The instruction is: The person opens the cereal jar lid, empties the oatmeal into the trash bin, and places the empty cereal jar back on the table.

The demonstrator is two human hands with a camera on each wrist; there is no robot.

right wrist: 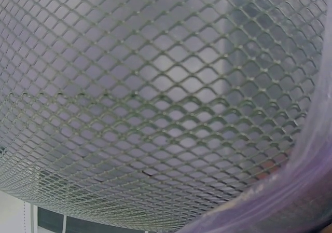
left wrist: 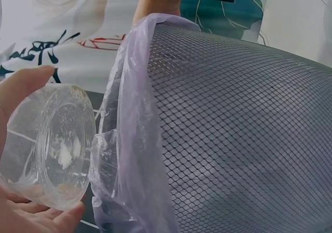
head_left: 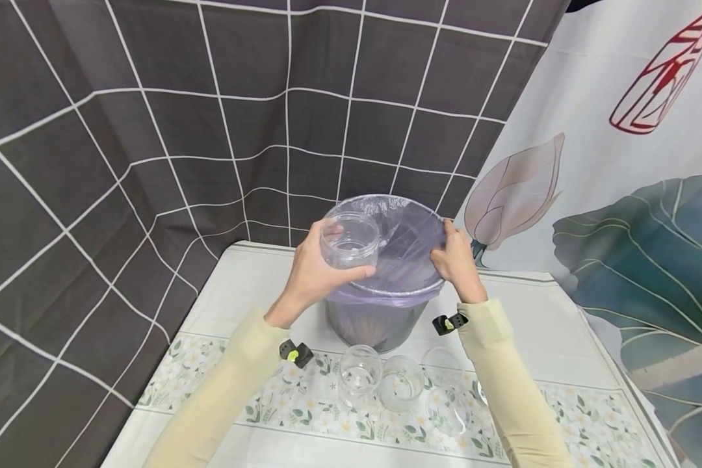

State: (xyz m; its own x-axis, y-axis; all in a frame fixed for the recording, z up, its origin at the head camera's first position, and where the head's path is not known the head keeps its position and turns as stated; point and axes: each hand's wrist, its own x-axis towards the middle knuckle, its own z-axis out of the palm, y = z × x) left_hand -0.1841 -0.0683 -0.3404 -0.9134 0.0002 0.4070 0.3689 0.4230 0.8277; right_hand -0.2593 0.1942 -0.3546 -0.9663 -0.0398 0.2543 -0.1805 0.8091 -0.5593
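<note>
My left hand point(head_left: 314, 268) grips a clear plastic jar point(head_left: 351, 244) by its side, thumb toward me and fingers round the far side. It holds the jar at the left of the mouth of a mesh wastebasket point(head_left: 377, 324). In the left wrist view the jar's round base point(left wrist: 65, 147) shows, with a whitish patch on it. A thin purple bag point(head_left: 406, 250) lines the basket and folds over its rim. On the right side of that rim my right hand point(head_left: 455, 260) holds the edge, its thumb bent inward. The right wrist view shows mostly mesh wall point(right wrist: 155, 108).
In front of the basket stand two clear jars, one taller point(head_left: 359, 376) and one lower point(head_left: 401, 385). Clear round lids point(head_left: 446, 413) lie to their right. A flowered strip point(head_left: 304, 406) crosses the white tabletop. A dark checked curtain point(head_left: 316, 123) hangs behind.
</note>
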